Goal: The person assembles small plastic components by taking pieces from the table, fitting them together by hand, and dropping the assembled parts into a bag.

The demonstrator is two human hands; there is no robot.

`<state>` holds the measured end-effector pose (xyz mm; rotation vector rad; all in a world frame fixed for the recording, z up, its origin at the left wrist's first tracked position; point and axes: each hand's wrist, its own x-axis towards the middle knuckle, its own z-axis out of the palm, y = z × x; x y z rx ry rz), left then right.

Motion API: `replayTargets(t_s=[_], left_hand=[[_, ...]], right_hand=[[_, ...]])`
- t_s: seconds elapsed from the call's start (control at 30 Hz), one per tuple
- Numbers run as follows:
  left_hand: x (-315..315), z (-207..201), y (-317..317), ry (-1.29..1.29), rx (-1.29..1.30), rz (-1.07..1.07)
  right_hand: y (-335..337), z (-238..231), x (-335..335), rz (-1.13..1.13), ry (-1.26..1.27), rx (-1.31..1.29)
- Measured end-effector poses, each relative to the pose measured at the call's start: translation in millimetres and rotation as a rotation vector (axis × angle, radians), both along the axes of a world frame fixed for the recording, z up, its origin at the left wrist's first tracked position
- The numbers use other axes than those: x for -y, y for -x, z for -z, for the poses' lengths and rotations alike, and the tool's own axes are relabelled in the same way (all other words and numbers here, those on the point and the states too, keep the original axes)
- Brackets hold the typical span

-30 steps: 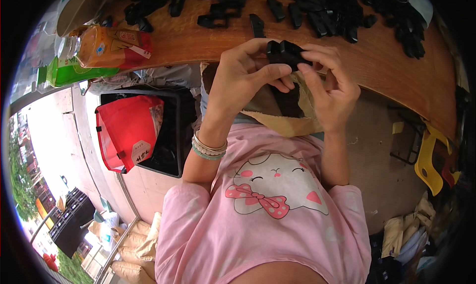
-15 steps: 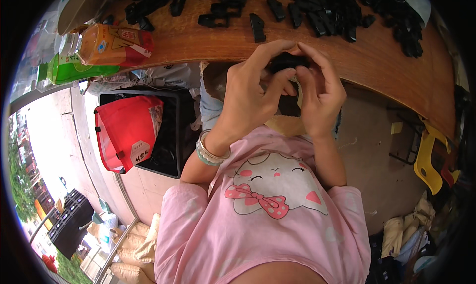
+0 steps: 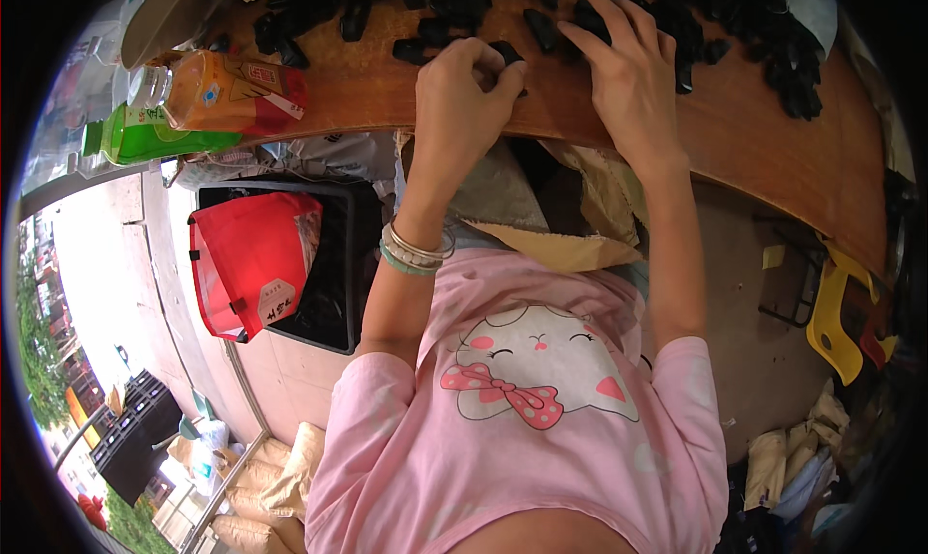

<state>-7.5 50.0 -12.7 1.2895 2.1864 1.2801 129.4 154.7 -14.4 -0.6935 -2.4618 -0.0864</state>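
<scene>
My left hand (image 3: 464,100), with bracelets on its wrist, is closed at the near edge of the wooden table. Its thumb and forefinger are on a small black plastic piece (image 3: 505,51), which the fingers partly cover. Farther right, my right hand (image 3: 630,80) reaches over the table with its fingers spread. Below those fingers lie dark plastic parts (image 3: 589,18), and none is visibly gripped. A single black part (image 3: 539,30) rests on the wood between the two hands.
More black parts (image 3: 793,80) are heaped along the table (image 3: 744,133). Orange (image 3: 237,92) and green (image 3: 159,133) bottles lie at the left. Below are a red bag (image 3: 256,254) on a black bin (image 3: 333,303) and an opened brown paper sack (image 3: 565,247). A yellow stool (image 3: 831,312) stands right.
My hands have parted from the black piece they held together above the lap. The left went to a piece at the table edge, the right forward over the pile, its fingers opening.
</scene>
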Motion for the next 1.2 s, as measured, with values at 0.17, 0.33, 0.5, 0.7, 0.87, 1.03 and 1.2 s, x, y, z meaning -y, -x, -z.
replayTargets(t_s=[0.17, 0.33, 0.5, 0.7, 0.87, 1.03, 1.2], left_hand=[[10.2, 2.3, -4.0, -0.159, 0.57, 0.03], [15.7, -4.9, 0.3, -0.068, 0.788, 0.114], [16.6, -7.8, -0.7, -0.175, 0.924, 0.258], [19.8, -17.8, -5.4, -0.09, 0.828, 0.233], [21.4, -10.5, -17.7, -0.236, 0.585, 0.294], [23.1, -12.9, -22.5, -0.301, 0.412, 0.197], [28.1, -1.6, 35.7, -0.155, -0.268, 0.048]], right_hand=[[-0.5, 4.2, -2.5, -0.064, 0.028, -0.045], [-3.7, -7.0, 18.1, -0.155, 0.589, -0.464], [-3.8, -10.6, 26.1, -0.324, 0.692, -0.513], [-6.1, 0.6, 29.7, -0.388, 0.504, -0.491], [-3.5, -5.4, 49.2, -0.26, 1.033, -0.766], [-8.3, -7.0, 46.4, -0.296, 1.001, -0.739], [-26.7, -16.7, 29.0, -0.363, 1.135, -0.304]])
